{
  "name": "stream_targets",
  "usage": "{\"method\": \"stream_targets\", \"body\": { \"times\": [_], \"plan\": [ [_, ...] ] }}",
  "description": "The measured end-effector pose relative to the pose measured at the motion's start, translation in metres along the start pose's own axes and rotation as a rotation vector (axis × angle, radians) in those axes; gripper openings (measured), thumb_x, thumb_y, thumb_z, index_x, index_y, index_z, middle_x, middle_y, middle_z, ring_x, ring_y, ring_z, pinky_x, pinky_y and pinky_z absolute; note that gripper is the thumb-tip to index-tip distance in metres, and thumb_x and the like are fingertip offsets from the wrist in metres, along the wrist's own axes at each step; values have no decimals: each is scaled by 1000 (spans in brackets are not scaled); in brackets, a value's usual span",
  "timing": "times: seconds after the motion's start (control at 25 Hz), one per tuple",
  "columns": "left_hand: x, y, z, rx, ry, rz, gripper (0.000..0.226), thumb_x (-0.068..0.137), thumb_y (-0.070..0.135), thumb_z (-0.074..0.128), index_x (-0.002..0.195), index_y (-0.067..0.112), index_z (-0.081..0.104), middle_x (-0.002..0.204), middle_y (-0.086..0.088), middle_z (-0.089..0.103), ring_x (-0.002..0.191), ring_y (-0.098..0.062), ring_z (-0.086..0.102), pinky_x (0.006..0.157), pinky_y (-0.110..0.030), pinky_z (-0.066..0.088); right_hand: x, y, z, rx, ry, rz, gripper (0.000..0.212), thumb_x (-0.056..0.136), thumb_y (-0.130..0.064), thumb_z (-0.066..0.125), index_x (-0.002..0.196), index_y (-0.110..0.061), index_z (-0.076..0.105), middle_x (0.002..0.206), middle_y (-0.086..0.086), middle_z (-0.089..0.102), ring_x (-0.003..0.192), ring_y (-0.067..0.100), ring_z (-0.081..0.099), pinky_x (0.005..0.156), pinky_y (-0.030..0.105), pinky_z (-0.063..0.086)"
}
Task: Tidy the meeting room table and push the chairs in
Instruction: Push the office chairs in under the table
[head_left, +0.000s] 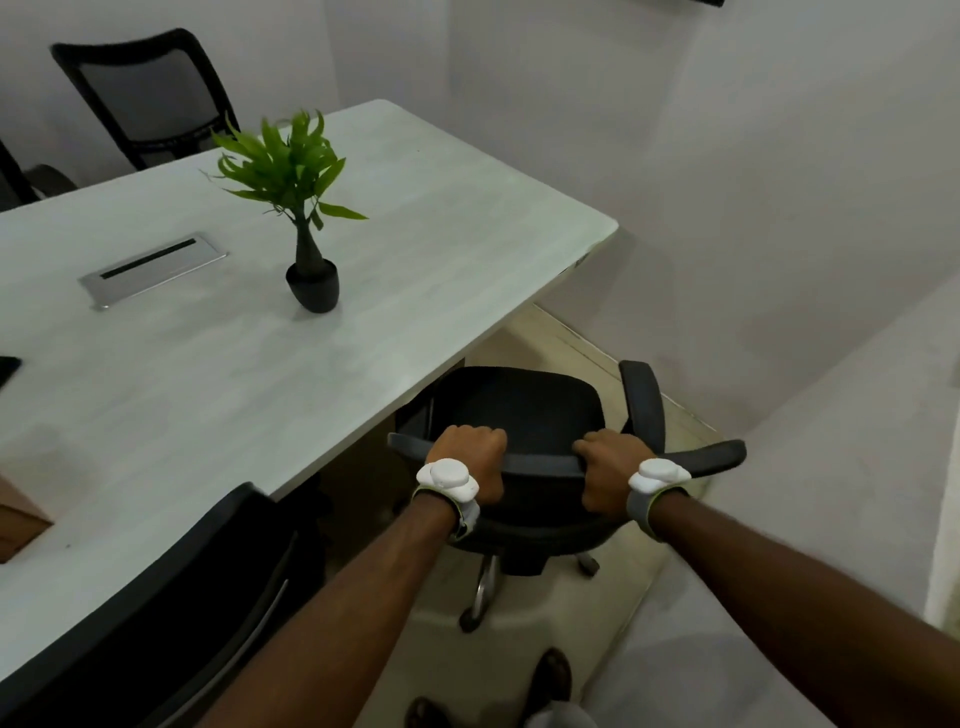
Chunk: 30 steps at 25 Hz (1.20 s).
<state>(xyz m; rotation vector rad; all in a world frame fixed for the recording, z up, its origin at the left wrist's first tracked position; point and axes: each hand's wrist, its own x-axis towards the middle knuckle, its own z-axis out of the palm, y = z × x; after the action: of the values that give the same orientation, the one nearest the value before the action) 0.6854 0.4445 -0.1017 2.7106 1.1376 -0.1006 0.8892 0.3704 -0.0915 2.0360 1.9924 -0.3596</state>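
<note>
Both hands, left hand (470, 457) and right hand (610, 467), clamp the chair (524, 410) backrest; seat partly under the table (218, 364). Near chair (171, 613) looks tucked; push unfinished.

Plain pale walls (753, 156) meeting in a corner behind the table end. Light tiled floor (566, 338) along the wall base. Dim, even lighting.

A plant (306, 218) stands on the table (441, 249); chair (524, 410) partly beneath.
</note>
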Motion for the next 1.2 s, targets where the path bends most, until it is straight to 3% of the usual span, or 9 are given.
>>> {"method": "stream_targets", "body": {
  "times": [0.36,0.6,0.92,1.2],
  "plan": [
    [-44,-21,4,-54,19,-201,20,74,18,59,91,11,51,94,-12,64,84,-33,63,67,-34,44,45,-39,-32,-186,-46,-279,36,67,-26,64,100,-14,58,103,7,58,98,29,55,75,33,44],
    [-55,-46,-5,-58,27,-309,19,75,18,58,91,11,51,93,-12,64,82,-33,63,63,-34,40,79,-65,-45,-228,-67,-384,42,68,-26,64,107,-14,58,107,7,58,102,30,54,84,37,49],
    [-11,-50,-10,-100,38,-363,18,75,14,57,91,9,51,94,-14,63,81,-33,62,62,-33,38,124,-41,-61,-294,-84,-412,47,70,-28,67,114,-16,56,112,6,56,106,28,54,86,38,49],
    [62,-43,-21,-172,69,-525,12,73,11,56,79,11,45,86,-13,63,75,-31,62,58,-31,39,202,5,-88,-309,-34,-535,38,66,-28,65,101,-16,58,104,6,58,100,30,56,79,34,48]
  ]
}}
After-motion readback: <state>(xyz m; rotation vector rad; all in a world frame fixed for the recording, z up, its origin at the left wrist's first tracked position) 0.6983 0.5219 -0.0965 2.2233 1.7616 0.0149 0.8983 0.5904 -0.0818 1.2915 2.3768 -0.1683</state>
